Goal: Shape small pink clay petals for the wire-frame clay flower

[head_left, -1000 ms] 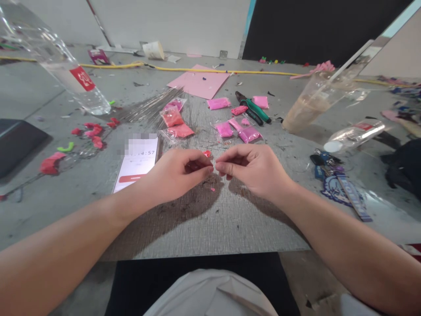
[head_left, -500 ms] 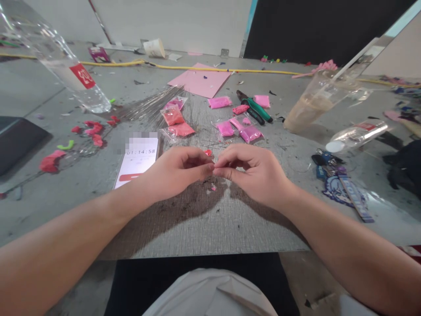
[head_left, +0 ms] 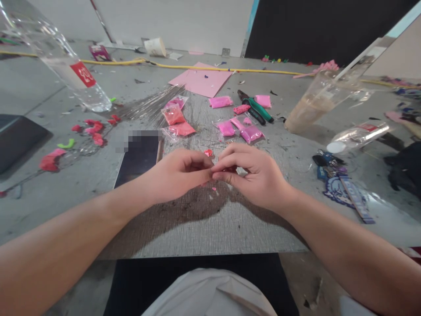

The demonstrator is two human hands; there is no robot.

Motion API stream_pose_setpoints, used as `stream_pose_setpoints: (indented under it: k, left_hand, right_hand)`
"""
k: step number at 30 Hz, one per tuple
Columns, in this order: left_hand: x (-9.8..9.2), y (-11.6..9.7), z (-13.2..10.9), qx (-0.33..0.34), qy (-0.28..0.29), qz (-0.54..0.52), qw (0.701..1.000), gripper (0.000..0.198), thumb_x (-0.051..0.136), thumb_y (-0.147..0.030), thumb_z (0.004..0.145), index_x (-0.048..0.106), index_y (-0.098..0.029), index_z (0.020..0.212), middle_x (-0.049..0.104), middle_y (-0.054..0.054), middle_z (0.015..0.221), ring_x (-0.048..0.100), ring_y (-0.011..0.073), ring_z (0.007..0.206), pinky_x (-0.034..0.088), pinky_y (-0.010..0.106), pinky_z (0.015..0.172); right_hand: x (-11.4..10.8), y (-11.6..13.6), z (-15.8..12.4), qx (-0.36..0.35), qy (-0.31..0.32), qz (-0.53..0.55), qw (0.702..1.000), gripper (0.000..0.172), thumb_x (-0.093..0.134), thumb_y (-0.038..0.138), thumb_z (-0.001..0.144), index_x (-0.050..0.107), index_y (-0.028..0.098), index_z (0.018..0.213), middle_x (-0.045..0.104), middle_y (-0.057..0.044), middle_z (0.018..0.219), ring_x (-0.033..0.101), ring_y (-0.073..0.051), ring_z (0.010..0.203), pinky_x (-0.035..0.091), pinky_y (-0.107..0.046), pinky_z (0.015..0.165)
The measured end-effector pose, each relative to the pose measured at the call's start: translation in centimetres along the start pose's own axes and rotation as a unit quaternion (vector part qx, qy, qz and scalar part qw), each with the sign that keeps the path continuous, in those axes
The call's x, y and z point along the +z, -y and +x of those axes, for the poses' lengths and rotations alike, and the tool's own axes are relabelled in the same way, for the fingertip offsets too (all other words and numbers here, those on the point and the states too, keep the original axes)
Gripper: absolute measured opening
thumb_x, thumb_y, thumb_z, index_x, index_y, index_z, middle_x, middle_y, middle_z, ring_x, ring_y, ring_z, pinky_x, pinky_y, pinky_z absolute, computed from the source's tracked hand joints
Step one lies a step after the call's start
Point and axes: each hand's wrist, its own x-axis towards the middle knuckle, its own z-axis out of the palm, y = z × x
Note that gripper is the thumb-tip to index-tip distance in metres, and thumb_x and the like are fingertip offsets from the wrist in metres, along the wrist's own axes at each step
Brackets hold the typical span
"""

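Observation:
My left hand [head_left: 186,173] and my right hand [head_left: 251,171] meet fingertip to fingertip above the near part of the table. Both are closed in a pinch. A trace of red shows among the right fingers, but what they hold is too small and hidden to name. Just beyond the fingertips lies a small red-orange lump [head_left: 208,152], with a tiny pink crumb [head_left: 214,188] on the near side. Packets of pink clay-like material [head_left: 251,134] and orange-red packets [head_left: 180,129] lie farther back. Partly behind my left wrist is a phone [head_left: 140,156] with a dark screen.
Green-handled pliers [head_left: 258,110] and thin metal wires [head_left: 153,104] lie behind the packets. At the left stand a water bottle [head_left: 79,79] and red shaped pieces [head_left: 95,127]. A drink cup [head_left: 309,103], a lying bottle [head_left: 358,137] and keys [head_left: 329,160] are at the right.
The phone's screen has gone from a lit timer to dark. My hands stay together, with the right fingers shifted slightly and a bit of red now showing between them.

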Motion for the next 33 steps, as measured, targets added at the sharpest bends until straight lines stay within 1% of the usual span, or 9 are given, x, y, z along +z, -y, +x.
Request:
stream_pose_setpoints:
  k: [7,11,16,19,22,25,29,31,33]
  left_hand:
    - [-0.1,-0.1,-0.1,0.002,-0.02,0.003,1.0,0.017,0.067,-0.031,0.089,0.073,-0.02,0.077,0.068,0.0,0.069,0.062,0.0141,0.065,0.048,0.027,0.06]
    - [-0.2,-0.1,-0.2,0.008,-0.013,-0.012,1.0,0.014,0.067,-0.026,0.089,0.074,-0.02,0.079,0.07,0.0,0.071,0.063,0.0135,0.067,0.05,0.026,0.063]
    - [-0.1,-0.2,-0.3,0.013,0.002,-0.018,1.0,0.013,0.069,-0.028,0.088,0.074,-0.02,0.078,0.071,-0.001,0.072,0.062,0.0128,0.068,0.049,0.025,0.062]
    - [0.2,-0.5,-0.4,0.024,-0.012,0.006,1.0,0.013,0.07,-0.028,0.084,0.072,-0.019,0.075,0.069,0.0,0.069,0.061,0.0133,0.066,0.048,0.024,0.059]
    - [0.6,-0.7,-0.7,0.052,-0.048,0.068,0.995,0.014,0.067,-0.027,0.083,0.069,-0.018,0.072,0.067,0.0,0.067,0.058,0.0134,0.063,0.046,0.024,0.056]
    - [1.0,-0.8,-1.2,0.099,-0.082,0.138,0.982,0.013,0.064,-0.023,0.083,0.067,-0.019,0.071,0.066,-0.001,0.067,0.058,0.0129,0.063,0.046,0.025,0.058]
    - [1.1,-0.7,-1.5,0.156,-0.087,0.193,0.965,0.013,0.064,-0.019,0.086,0.066,-0.02,0.073,0.066,-0.003,0.069,0.06,0.0114,0.065,0.047,0.024,0.061]
    - [1.1,-0.8,-1.5,0.175,-0.086,0.202,0.96,0.012,0.065,-0.019,0.088,0.067,-0.02,0.077,0.067,-0.003,0.071,0.061,0.011,0.065,0.048,0.023,0.062]
    - [1.0,-0.9,-1.4,0.186,-0.092,0.216,0.954,0.011,0.067,-0.021,0.09,0.068,-0.02,0.079,0.069,-0.003,0.074,0.062,0.0113,0.066,0.048,0.024,0.064]
  right_hand:
    - [-0.2,0.1,-0.1,-0.02,0.01,-0.012,1.0,0.008,0.072,0.023,0.096,0.079,0.022,0.1,0.071,-0.005,0.097,0.068,-0.016,0.081,0.056,-0.032,0.07]
    - [-0.3,0.4,-0.1,-0.011,0.01,-0.003,1.0,0.007,0.072,0.02,0.094,0.078,0.022,0.096,0.071,-0.005,0.096,0.068,-0.016,0.08,0.056,-0.032,0.068]
    - [-0.4,0.6,0.1,-0.01,0.013,0.018,1.0,0.005,0.074,0.017,0.091,0.078,0.02,0.09,0.071,-0.004,0.089,0.065,-0.015,0.076,0.054,-0.03,0.066]
    - [-0.4,0.7,0.1,0.016,0.02,0.05,0.998,0.004,0.076,0.017,0.088,0.077,0.021,0.087,0.071,-0.003,0.086,0.066,-0.015,0.076,0.054,-0.029,0.066]
    - [-0.4,0.8,0.0,0.075,0.036,0.1,0.991,0.003,0.077,0.019,0.087,0.075,0.021,0.086,0.071,-0.003,0.088,0.067,-0.015,0.079,0.054,-0.029,0.067]
    - [-0.4,0.8,0.0,0.153,0.054,0.178,0.971,0.007,0.08,0.022,0.085,0.073,0.02,0.086,0.071,-0.003,0.088,0.067,-0.017,0.083,0.054,-0.029,0.069]
    - [-0.4,0.7,0.1,0.242,0.066,0.317,0.915,0.017,0.086,0.021,0.079,0.07,0.02,0.084,0.069,0.0,0.083,0.063,-0.013,0.074,0.053,-0.027,0.065]
    - [-0.5,0.4,0.1,0.261,0.071,0.376,0.886,0.02,0.088,0.019,0.078,0.069,0.02,0.085,0.068,0.002,0.084,0.062,-0.01,0.07,0.053,-0.024,0.063]
    - [-0.6,0.1,0.2,0.263,0.075,0.416,0.867,0.023,0.09,0.019,0.077,0.069,0.02,0.086,0.067,0.003,0.085,0.062,-0.009,0.068,0.053,-0.023,0.062]
